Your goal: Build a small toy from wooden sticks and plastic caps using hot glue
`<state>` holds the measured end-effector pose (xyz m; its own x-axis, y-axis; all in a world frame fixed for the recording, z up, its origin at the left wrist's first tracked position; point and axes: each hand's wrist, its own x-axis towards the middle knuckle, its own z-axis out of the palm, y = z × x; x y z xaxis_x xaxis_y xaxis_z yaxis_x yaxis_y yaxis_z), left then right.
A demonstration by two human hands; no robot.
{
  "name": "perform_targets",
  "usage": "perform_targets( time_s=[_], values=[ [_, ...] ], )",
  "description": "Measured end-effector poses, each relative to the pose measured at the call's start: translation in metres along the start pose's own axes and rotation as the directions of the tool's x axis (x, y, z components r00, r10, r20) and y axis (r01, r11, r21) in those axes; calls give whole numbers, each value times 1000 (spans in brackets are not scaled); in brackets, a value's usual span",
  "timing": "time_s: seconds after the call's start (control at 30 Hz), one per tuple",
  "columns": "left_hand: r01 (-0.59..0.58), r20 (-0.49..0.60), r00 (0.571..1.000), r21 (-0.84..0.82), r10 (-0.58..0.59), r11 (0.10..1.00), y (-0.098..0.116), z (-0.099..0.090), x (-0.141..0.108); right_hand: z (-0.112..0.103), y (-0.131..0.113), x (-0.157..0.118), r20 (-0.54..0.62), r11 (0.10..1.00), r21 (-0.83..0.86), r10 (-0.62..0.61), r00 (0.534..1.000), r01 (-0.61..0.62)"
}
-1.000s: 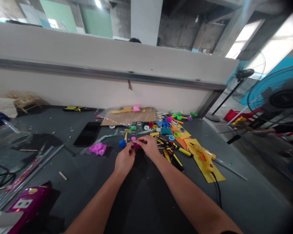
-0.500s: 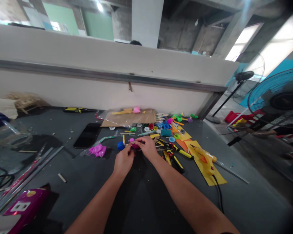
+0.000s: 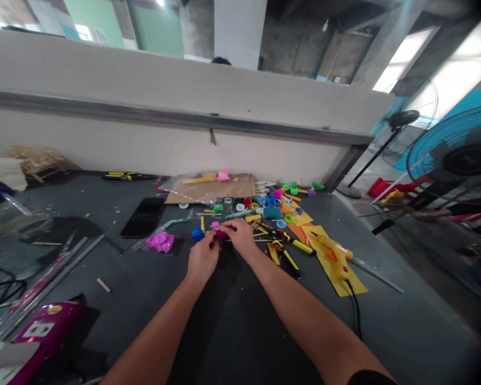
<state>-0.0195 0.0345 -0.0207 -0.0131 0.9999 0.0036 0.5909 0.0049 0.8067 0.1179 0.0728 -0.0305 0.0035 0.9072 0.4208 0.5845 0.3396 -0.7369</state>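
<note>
My left hand (image 3: 202,256) and my right hand (image 3: 240,238) meet at the middle of the dark table (image 3: 104,278). Their fingers pinch a small magenta piece (image 3: 221,234), mostly hidden by them, with a smaller pink bit (image 3: 215,224) just above it. A blue bottle cap (image 3: 198,233) lies against my left fingers. A crumpled pink plastic bag (image 3: 160,241) rests further left. Right of my right hand lie yellow-handled pliers (image 3: 289,261) and a yellow glue gun (image 3: 333,258) on yellow card (image 3: 350,286).
Coloured bottle caps (image 3: 264,202) and craft sticks crowd the table behind my hands, before a cardboard sheet (image 3: 208,188). A black phone (image 3: 144,217) lies left of it. Metal rods and a magenta package (image 3: 44,331) lie front left. A low wall (image 3: 164,155) backs the table; standing fans (image 3: 452,149) are right.
My hands have drawn slightly closer around the magenta piece. The whole scene has shifted slightly upward in view, and the objects on the table stay in place.
</note>
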Motion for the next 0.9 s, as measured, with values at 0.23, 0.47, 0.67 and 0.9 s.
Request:
perform_targets(
  time_s=[0.23, 0.47, 0.67, 0.9],
  values=[
    [-28, -3, 1000, -4, 28, 1000, -1, 1, 1, 1, 0, 0, -9, 1000, -8, -7, 1000, 7],
    [-41, 0, 999, -19, 41, 999, -3, 1, 0, 1, -1, 0, -11, 1000, -8, -20, 1000, 20],
    [-57, 18, 998, 34, 56, 998, -3, 1, -1, -2, -2, -2, 1, 998, -26, -56, 998, 56],
    [-53, 36, 998, 60, 51, 997, -4, 1, 0, -2, -1, -3, 14, 992, -88, -92, 996, 93]
  ],
)
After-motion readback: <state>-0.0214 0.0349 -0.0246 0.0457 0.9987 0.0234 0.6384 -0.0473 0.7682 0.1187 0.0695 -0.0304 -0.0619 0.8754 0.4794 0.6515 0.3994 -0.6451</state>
